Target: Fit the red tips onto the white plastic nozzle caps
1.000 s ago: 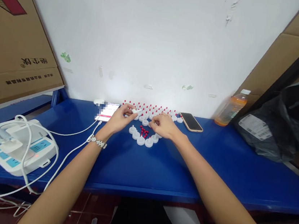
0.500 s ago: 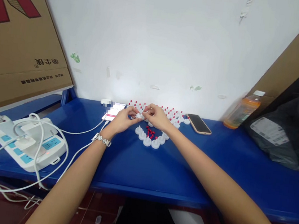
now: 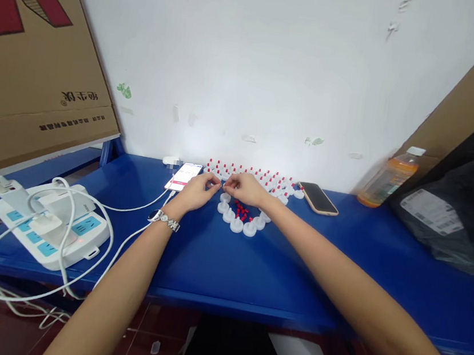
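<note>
My left hand (image 3: 199,191) is above the blue table, thumb and fingertips pinched together; what they hold, if anything, is too small to make out. Close beside it, my right hand (image 3: 246,189) also pinches, with a tiny reddish speck near its fingertips that I cannot identify. Just below the hands, several white round plastic caps with nozzles (image 3: 237,225) form a curved row. Small red tips (image 3: 241,210) lie loose inside that curve. Behind my hands stand several white caps with red tips on them (image 3: 276,191), partly hidden by my right hand.
A lit phone (image 3: 185,176) on a cable lies left of the hands, another phone (image 3: 319,199) to the right. A power strip (image 3: 54,236) with looped white cables sits at the left. An orange drink bottle (image 3: 387,181) and a dark plastic bag (image 3: 461,211) are at the right.
The white cap that both hands held between their fingers is no longer there. My hands have drawn slightly apart, and a white cap now shows at the curved row's left end.
</note>
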Action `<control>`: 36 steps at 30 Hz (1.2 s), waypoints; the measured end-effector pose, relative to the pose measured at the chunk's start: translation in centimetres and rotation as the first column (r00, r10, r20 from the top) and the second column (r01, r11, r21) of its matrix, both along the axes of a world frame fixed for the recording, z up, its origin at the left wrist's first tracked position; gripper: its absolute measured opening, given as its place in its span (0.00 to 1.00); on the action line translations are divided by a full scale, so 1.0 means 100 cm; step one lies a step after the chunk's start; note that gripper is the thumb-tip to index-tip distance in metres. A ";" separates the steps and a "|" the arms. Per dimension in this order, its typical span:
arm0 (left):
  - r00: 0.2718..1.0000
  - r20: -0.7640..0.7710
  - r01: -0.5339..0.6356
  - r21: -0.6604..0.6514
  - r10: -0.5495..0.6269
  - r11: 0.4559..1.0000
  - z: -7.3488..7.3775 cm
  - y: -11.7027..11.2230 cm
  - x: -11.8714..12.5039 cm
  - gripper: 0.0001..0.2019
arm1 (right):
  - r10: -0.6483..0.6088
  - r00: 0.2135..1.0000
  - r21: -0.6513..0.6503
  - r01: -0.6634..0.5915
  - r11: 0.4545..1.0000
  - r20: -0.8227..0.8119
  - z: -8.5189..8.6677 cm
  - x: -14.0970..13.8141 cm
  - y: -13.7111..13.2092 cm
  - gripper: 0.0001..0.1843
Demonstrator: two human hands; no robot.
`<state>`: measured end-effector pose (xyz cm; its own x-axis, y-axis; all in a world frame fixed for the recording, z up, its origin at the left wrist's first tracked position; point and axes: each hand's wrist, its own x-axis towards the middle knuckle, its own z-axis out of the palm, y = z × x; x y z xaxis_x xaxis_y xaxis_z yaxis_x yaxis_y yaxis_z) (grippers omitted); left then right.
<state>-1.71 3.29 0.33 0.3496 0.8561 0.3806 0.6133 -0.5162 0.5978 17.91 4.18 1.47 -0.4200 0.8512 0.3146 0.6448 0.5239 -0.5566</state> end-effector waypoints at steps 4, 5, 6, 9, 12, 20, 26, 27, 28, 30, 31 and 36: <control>1.000 -0.015 -0.027 0.022 0.027 0.999 0.000 -0.001 0.001 0.10 | -0.182 0.983 0.116 0.180 0.977 0.012 0.004 0.013 0.006 0.11; 0.999 -0.018 -0.028 0.023 0.028 0.999 0.000 -0.001 0.002 0.10 | -0.241 0.969 0.141 0.232 0.962 0.047 0.005 0.016 0.008 0.11; 0.999 -0.022 -0.025 0.021 0.026 0.999 0.000 -0.002 0.003 0.10 | -0.292 0.952 0.157 0.276 0.948 0.093 0.004 0.018 0.011 0.11; 0.999 -0.036 -0.011 0.021 0.012 1.000 0.000 -0.003 0.006 0.10 | -0.357 0.902 0.171 0.323 0.931 0.244 0.000 0.017 0.017 0.12; 0.998 -0.068 -0.003 0.069 0.008 0.998 -0.002 -0.003 0.007 0.10 | -0.334 0.896 0.168 0.296 0.940 0.292 -0.001 0.013 0.020 0.07; 0.999 0.045 0.000 0.339 -0.016 0.941 0.007 -0.020 0.022 0.16 | -0.234 0.895 -0.033 0.239 0.970 -0.380 0.016 0.019 -0.011 0.13; 0.971 0.128 0.152 0.324 -0.203 0.934 0.013 -0.041 0.046 0.16 | -0.148 0.783 -0.096 0.113 0.989 -0.604 0.004 0.022 -0.043 0.26; 0.965 0.151 0.157 0.321 -0.214 0.934 0.014 -0.042 0.048 0.16 | -0.134 0.793 -0.090 0.100 0.991 -0.594 0.001 0.023 -0.045 0.27; 0.960 0.165 0.164 0.323 -0.226 0.932 0.014 -0.043 0.048 0.17 | -0.119 0.805 -0.088 0.083 0.993 -0.582 0.000 0.023 -0.046 0.28; 0.952 0.151 0.201 0.342 -0.265 0.918 0.014 -0.044 0.047 0.19 | -0.098 0.820 -0.097 0.051 0.994 -0.563 -0.001 0.024 -0.048 0.29; 0.950 0.128 0.224 0.356 -0.285 0.907 0.015 -0.043 0.045 0.19 | -0.094 0.823 -0.103 0.043 0.994 -0.560 -0.001 0.025 -0.048 0.30; 0.939 0.201 0.210 0.303 -0.278 0.930 0.015 -0.046 0.052 0.15 | -0.118 0.834 -0.040 0.115 0.993 -0.539 0.007 0.021 -0.057 0.31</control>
